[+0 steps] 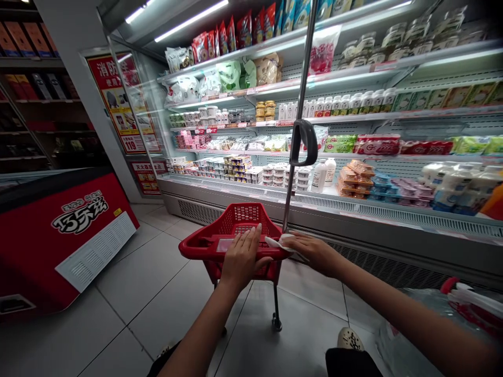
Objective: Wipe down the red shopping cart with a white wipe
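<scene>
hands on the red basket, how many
2: left hand flat on the basket's near rim, right hand on its right corner over a white cloth.

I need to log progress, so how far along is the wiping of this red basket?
Done: nothing shows as finished. In hand: the left hand lies flat on the red basket rim, and the right hand presses a white cloth on the rim by the pole. Left: the far rim and mesh sides, not yet touched.
</scene>
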The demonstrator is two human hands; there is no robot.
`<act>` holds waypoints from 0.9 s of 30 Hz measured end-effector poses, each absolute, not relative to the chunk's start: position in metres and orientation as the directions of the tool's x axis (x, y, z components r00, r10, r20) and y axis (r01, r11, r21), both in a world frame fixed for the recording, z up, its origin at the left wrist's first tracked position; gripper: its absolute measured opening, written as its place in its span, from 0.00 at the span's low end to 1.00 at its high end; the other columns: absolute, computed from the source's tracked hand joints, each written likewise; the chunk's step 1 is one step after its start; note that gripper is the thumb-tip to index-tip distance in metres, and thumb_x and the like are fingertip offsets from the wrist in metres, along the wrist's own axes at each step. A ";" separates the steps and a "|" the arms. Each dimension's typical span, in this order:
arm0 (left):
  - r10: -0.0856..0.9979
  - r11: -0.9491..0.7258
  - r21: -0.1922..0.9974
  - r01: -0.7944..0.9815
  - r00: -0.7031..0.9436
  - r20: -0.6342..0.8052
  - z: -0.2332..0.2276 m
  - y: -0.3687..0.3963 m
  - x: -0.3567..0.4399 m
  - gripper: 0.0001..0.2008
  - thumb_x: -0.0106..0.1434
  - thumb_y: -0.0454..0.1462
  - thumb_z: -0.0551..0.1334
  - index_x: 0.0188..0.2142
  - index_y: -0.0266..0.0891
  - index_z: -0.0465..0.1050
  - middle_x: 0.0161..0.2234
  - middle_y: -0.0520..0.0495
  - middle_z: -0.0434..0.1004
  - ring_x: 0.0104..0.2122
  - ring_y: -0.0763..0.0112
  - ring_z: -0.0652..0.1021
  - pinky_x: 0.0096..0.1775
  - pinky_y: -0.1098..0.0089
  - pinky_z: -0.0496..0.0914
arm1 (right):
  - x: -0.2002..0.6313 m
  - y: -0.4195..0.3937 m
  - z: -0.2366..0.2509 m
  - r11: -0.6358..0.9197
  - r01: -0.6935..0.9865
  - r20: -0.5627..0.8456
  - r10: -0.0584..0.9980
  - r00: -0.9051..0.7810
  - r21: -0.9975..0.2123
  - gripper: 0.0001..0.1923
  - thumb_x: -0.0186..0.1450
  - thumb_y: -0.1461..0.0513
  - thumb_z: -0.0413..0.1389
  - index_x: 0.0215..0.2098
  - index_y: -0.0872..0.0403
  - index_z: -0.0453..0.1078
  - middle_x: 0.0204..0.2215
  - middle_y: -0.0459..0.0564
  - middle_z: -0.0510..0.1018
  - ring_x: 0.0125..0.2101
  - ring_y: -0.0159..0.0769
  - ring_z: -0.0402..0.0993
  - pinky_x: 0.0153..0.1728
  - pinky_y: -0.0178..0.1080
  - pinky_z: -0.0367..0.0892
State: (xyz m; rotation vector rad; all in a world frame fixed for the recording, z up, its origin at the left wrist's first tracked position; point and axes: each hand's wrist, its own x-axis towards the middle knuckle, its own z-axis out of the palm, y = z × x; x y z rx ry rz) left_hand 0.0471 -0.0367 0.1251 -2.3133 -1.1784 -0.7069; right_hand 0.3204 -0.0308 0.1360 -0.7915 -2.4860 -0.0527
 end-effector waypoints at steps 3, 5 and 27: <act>0.597 -0.534 -0.153 0.832 0.499 0.629 0.125 -0.040 0.050 0.39 0.74 0.54 0.51 0.75 0.40 0.41 0.65 0.37 0.70 0.63 0.53 0.73 0.64 0.54 0.65 | 0.346 -0.014 0.132 0.829 0.547 0.491 0.527 -0.694 -0.117 0.25 0.70 0.70 0.49 0.62 0.45 0.68 0.58 0.48 0.78 0.57 0.37 0.76 0.66 0.50 0.63; 0.602 -0.530 -0.150 0.835 0.494 0.627 0.125 -0.042 0.052 0.38 0.75 0.53 0.51 0.76 0.39 0.40 0.65 0.37 0.70 0.63 0.54 0.73 0.64 0.54 0.65 | 0.352 -0.008 0.129 0.804 0.578 0.478 0.567 -0.671 -0.142 0.26 0.70 0.70 0.49 0.62 0.45 0.68 0.59 0.48 0.78 0.57 0.37 0.76 0.66 0.51 0.64; 0.667 -0.488 -0.141 0.861 0.472 0.577 0.133 -0.036 0.058 0.40 0.74 0.52 0.53 0.75 0.39 0.38 0.68 0.35 0.65 0.65 0.54 0.70 0.64 0.50 0.64 | 0.272 -0.039 0.139 0.643 0.748 0.362 0.744 -0.561 -0.162 0.15 0.74 0.65 0.48 0.56 0.52 0.67 0.48 0.56 0.82 0.48 0.43 0.80 0.48 0.43 0.71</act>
